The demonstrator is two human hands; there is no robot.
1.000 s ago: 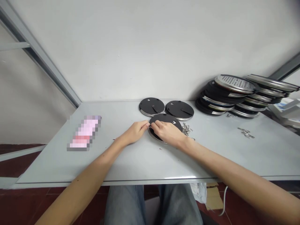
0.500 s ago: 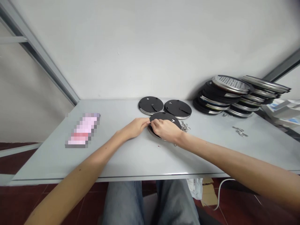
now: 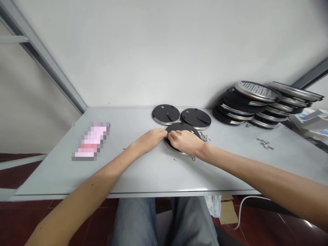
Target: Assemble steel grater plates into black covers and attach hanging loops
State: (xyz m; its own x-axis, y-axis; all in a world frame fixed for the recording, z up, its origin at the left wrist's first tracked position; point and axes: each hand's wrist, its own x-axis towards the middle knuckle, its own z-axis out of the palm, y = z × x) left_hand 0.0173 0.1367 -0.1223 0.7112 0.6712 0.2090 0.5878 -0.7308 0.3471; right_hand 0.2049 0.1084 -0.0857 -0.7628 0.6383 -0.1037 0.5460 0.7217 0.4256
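The nearest round black disc [image 3: 183,127] with a silvery metal rim lies on the table, partly hidden by my hands. At its left edge my left hand [image 3: 153,138] is closed, its fingertips pinched together against the rim. Across the disc's top rests my right hand [image 3: 186,141], its fingers curled in tightly near the left fingertips; what lies within them is hidden. Behind stand two more rimmed black discs, a left one [image 3: 166,113] and a right one [image 3: 196,118]. Small metal rings or clips [image 3: 205,137] lie in a loose heap at the disc's right side.
Tall leaning stacks of black and metal discs [image 3: 238,102] stand at the right by the wall, a perforated metal plate [image 3: 256,90] on top. Loose metal pieces [image 3: 265,143] lie before them. A blurred-out phone-like object [image 3: 92,141] is on the left of the table [image 3: 143,177].
Both hands stay on the same disc with nearly the same grip. The view has shifted slightly, and a tiny red scrap shows beside my left forearm.
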